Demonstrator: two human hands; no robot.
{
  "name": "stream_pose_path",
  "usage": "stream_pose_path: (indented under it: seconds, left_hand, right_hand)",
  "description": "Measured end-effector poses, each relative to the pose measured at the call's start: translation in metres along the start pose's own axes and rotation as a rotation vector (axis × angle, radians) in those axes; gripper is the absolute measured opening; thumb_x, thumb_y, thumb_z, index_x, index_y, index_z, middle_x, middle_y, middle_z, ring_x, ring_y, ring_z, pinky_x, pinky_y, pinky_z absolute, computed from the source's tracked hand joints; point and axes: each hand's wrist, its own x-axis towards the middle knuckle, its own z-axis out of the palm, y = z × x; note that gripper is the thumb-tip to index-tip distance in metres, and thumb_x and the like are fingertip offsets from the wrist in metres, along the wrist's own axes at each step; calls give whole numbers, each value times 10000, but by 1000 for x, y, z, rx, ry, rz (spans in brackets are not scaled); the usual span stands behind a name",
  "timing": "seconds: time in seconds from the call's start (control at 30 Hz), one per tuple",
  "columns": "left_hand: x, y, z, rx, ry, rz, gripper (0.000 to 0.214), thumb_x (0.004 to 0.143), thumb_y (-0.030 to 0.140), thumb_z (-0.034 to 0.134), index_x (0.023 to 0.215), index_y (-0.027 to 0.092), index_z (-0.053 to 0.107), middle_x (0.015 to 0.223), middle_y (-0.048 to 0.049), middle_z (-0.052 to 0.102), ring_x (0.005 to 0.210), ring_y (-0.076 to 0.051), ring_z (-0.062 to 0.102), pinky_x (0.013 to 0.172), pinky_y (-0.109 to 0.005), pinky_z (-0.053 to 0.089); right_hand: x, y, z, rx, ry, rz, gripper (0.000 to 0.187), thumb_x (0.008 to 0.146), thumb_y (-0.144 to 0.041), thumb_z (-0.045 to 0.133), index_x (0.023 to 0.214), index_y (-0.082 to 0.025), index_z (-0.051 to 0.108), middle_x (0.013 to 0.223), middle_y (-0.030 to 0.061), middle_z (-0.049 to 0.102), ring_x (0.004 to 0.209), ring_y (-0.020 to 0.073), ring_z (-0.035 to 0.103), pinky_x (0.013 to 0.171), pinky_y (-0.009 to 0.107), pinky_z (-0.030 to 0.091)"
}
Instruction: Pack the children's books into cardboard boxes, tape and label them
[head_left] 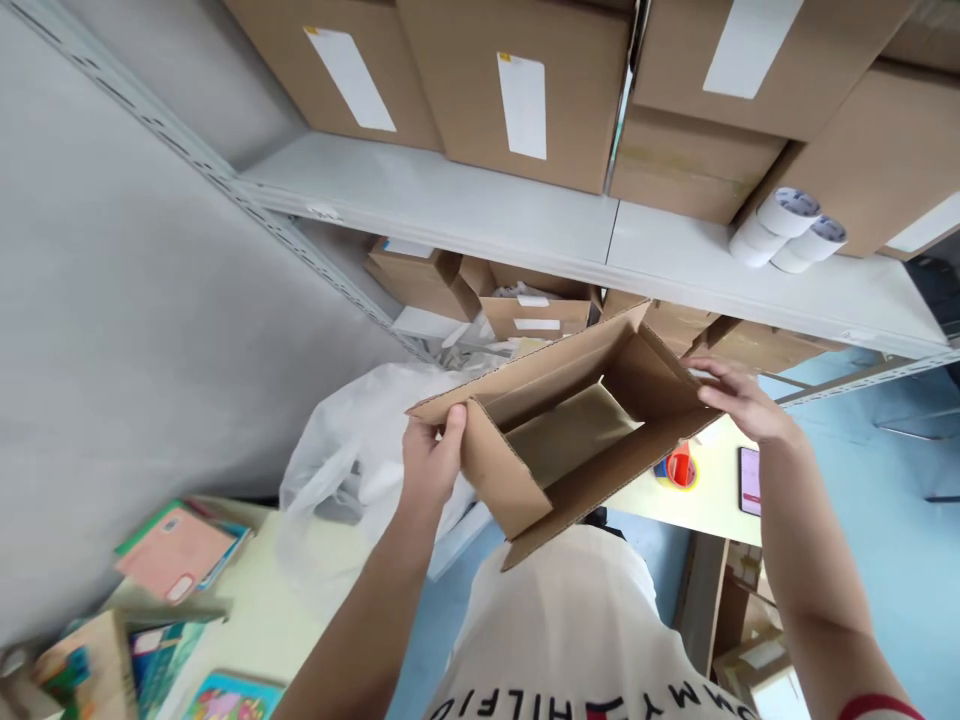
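White shirt (570, 620) sits below 1 open cardboard box (570, 430). Left hand (431, 455) pinches one flap, fingers closed; right hand (739, 400) clasps the opposite flap, fingers loosely extended.

Single head view, facing forward-down, close over cardboard box (577, 430)

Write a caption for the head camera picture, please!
Left hand and right hand hold an open brown cardboard box before a grey metal shelf.
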Motion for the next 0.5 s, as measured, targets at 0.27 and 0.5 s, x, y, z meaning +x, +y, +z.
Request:
stream_pose_path:
  seconds: [0.27,0.5]
  left_hand:
    - [-27,20,37,-32,2,-24,439,804,560,609,972,163,690,1072,-120,750,1054,-301,687,903,-396,544]
    - [-4,11,30,198,155,46,413,709,530,709,901,181,599,865,-114,700,962,-342,678,899,-462,531]
  right_hand:
    - [9,-28,-15,-482,-70,-157,271,849,-371,519,632,-230,600,540,-36,509,549,142,462,555,286,361]
    - [10,-8,-19,-255,-299,-187,398,767,-519,708,1081,-281,759,1132,38,752,1063,309,677,872,387,532]
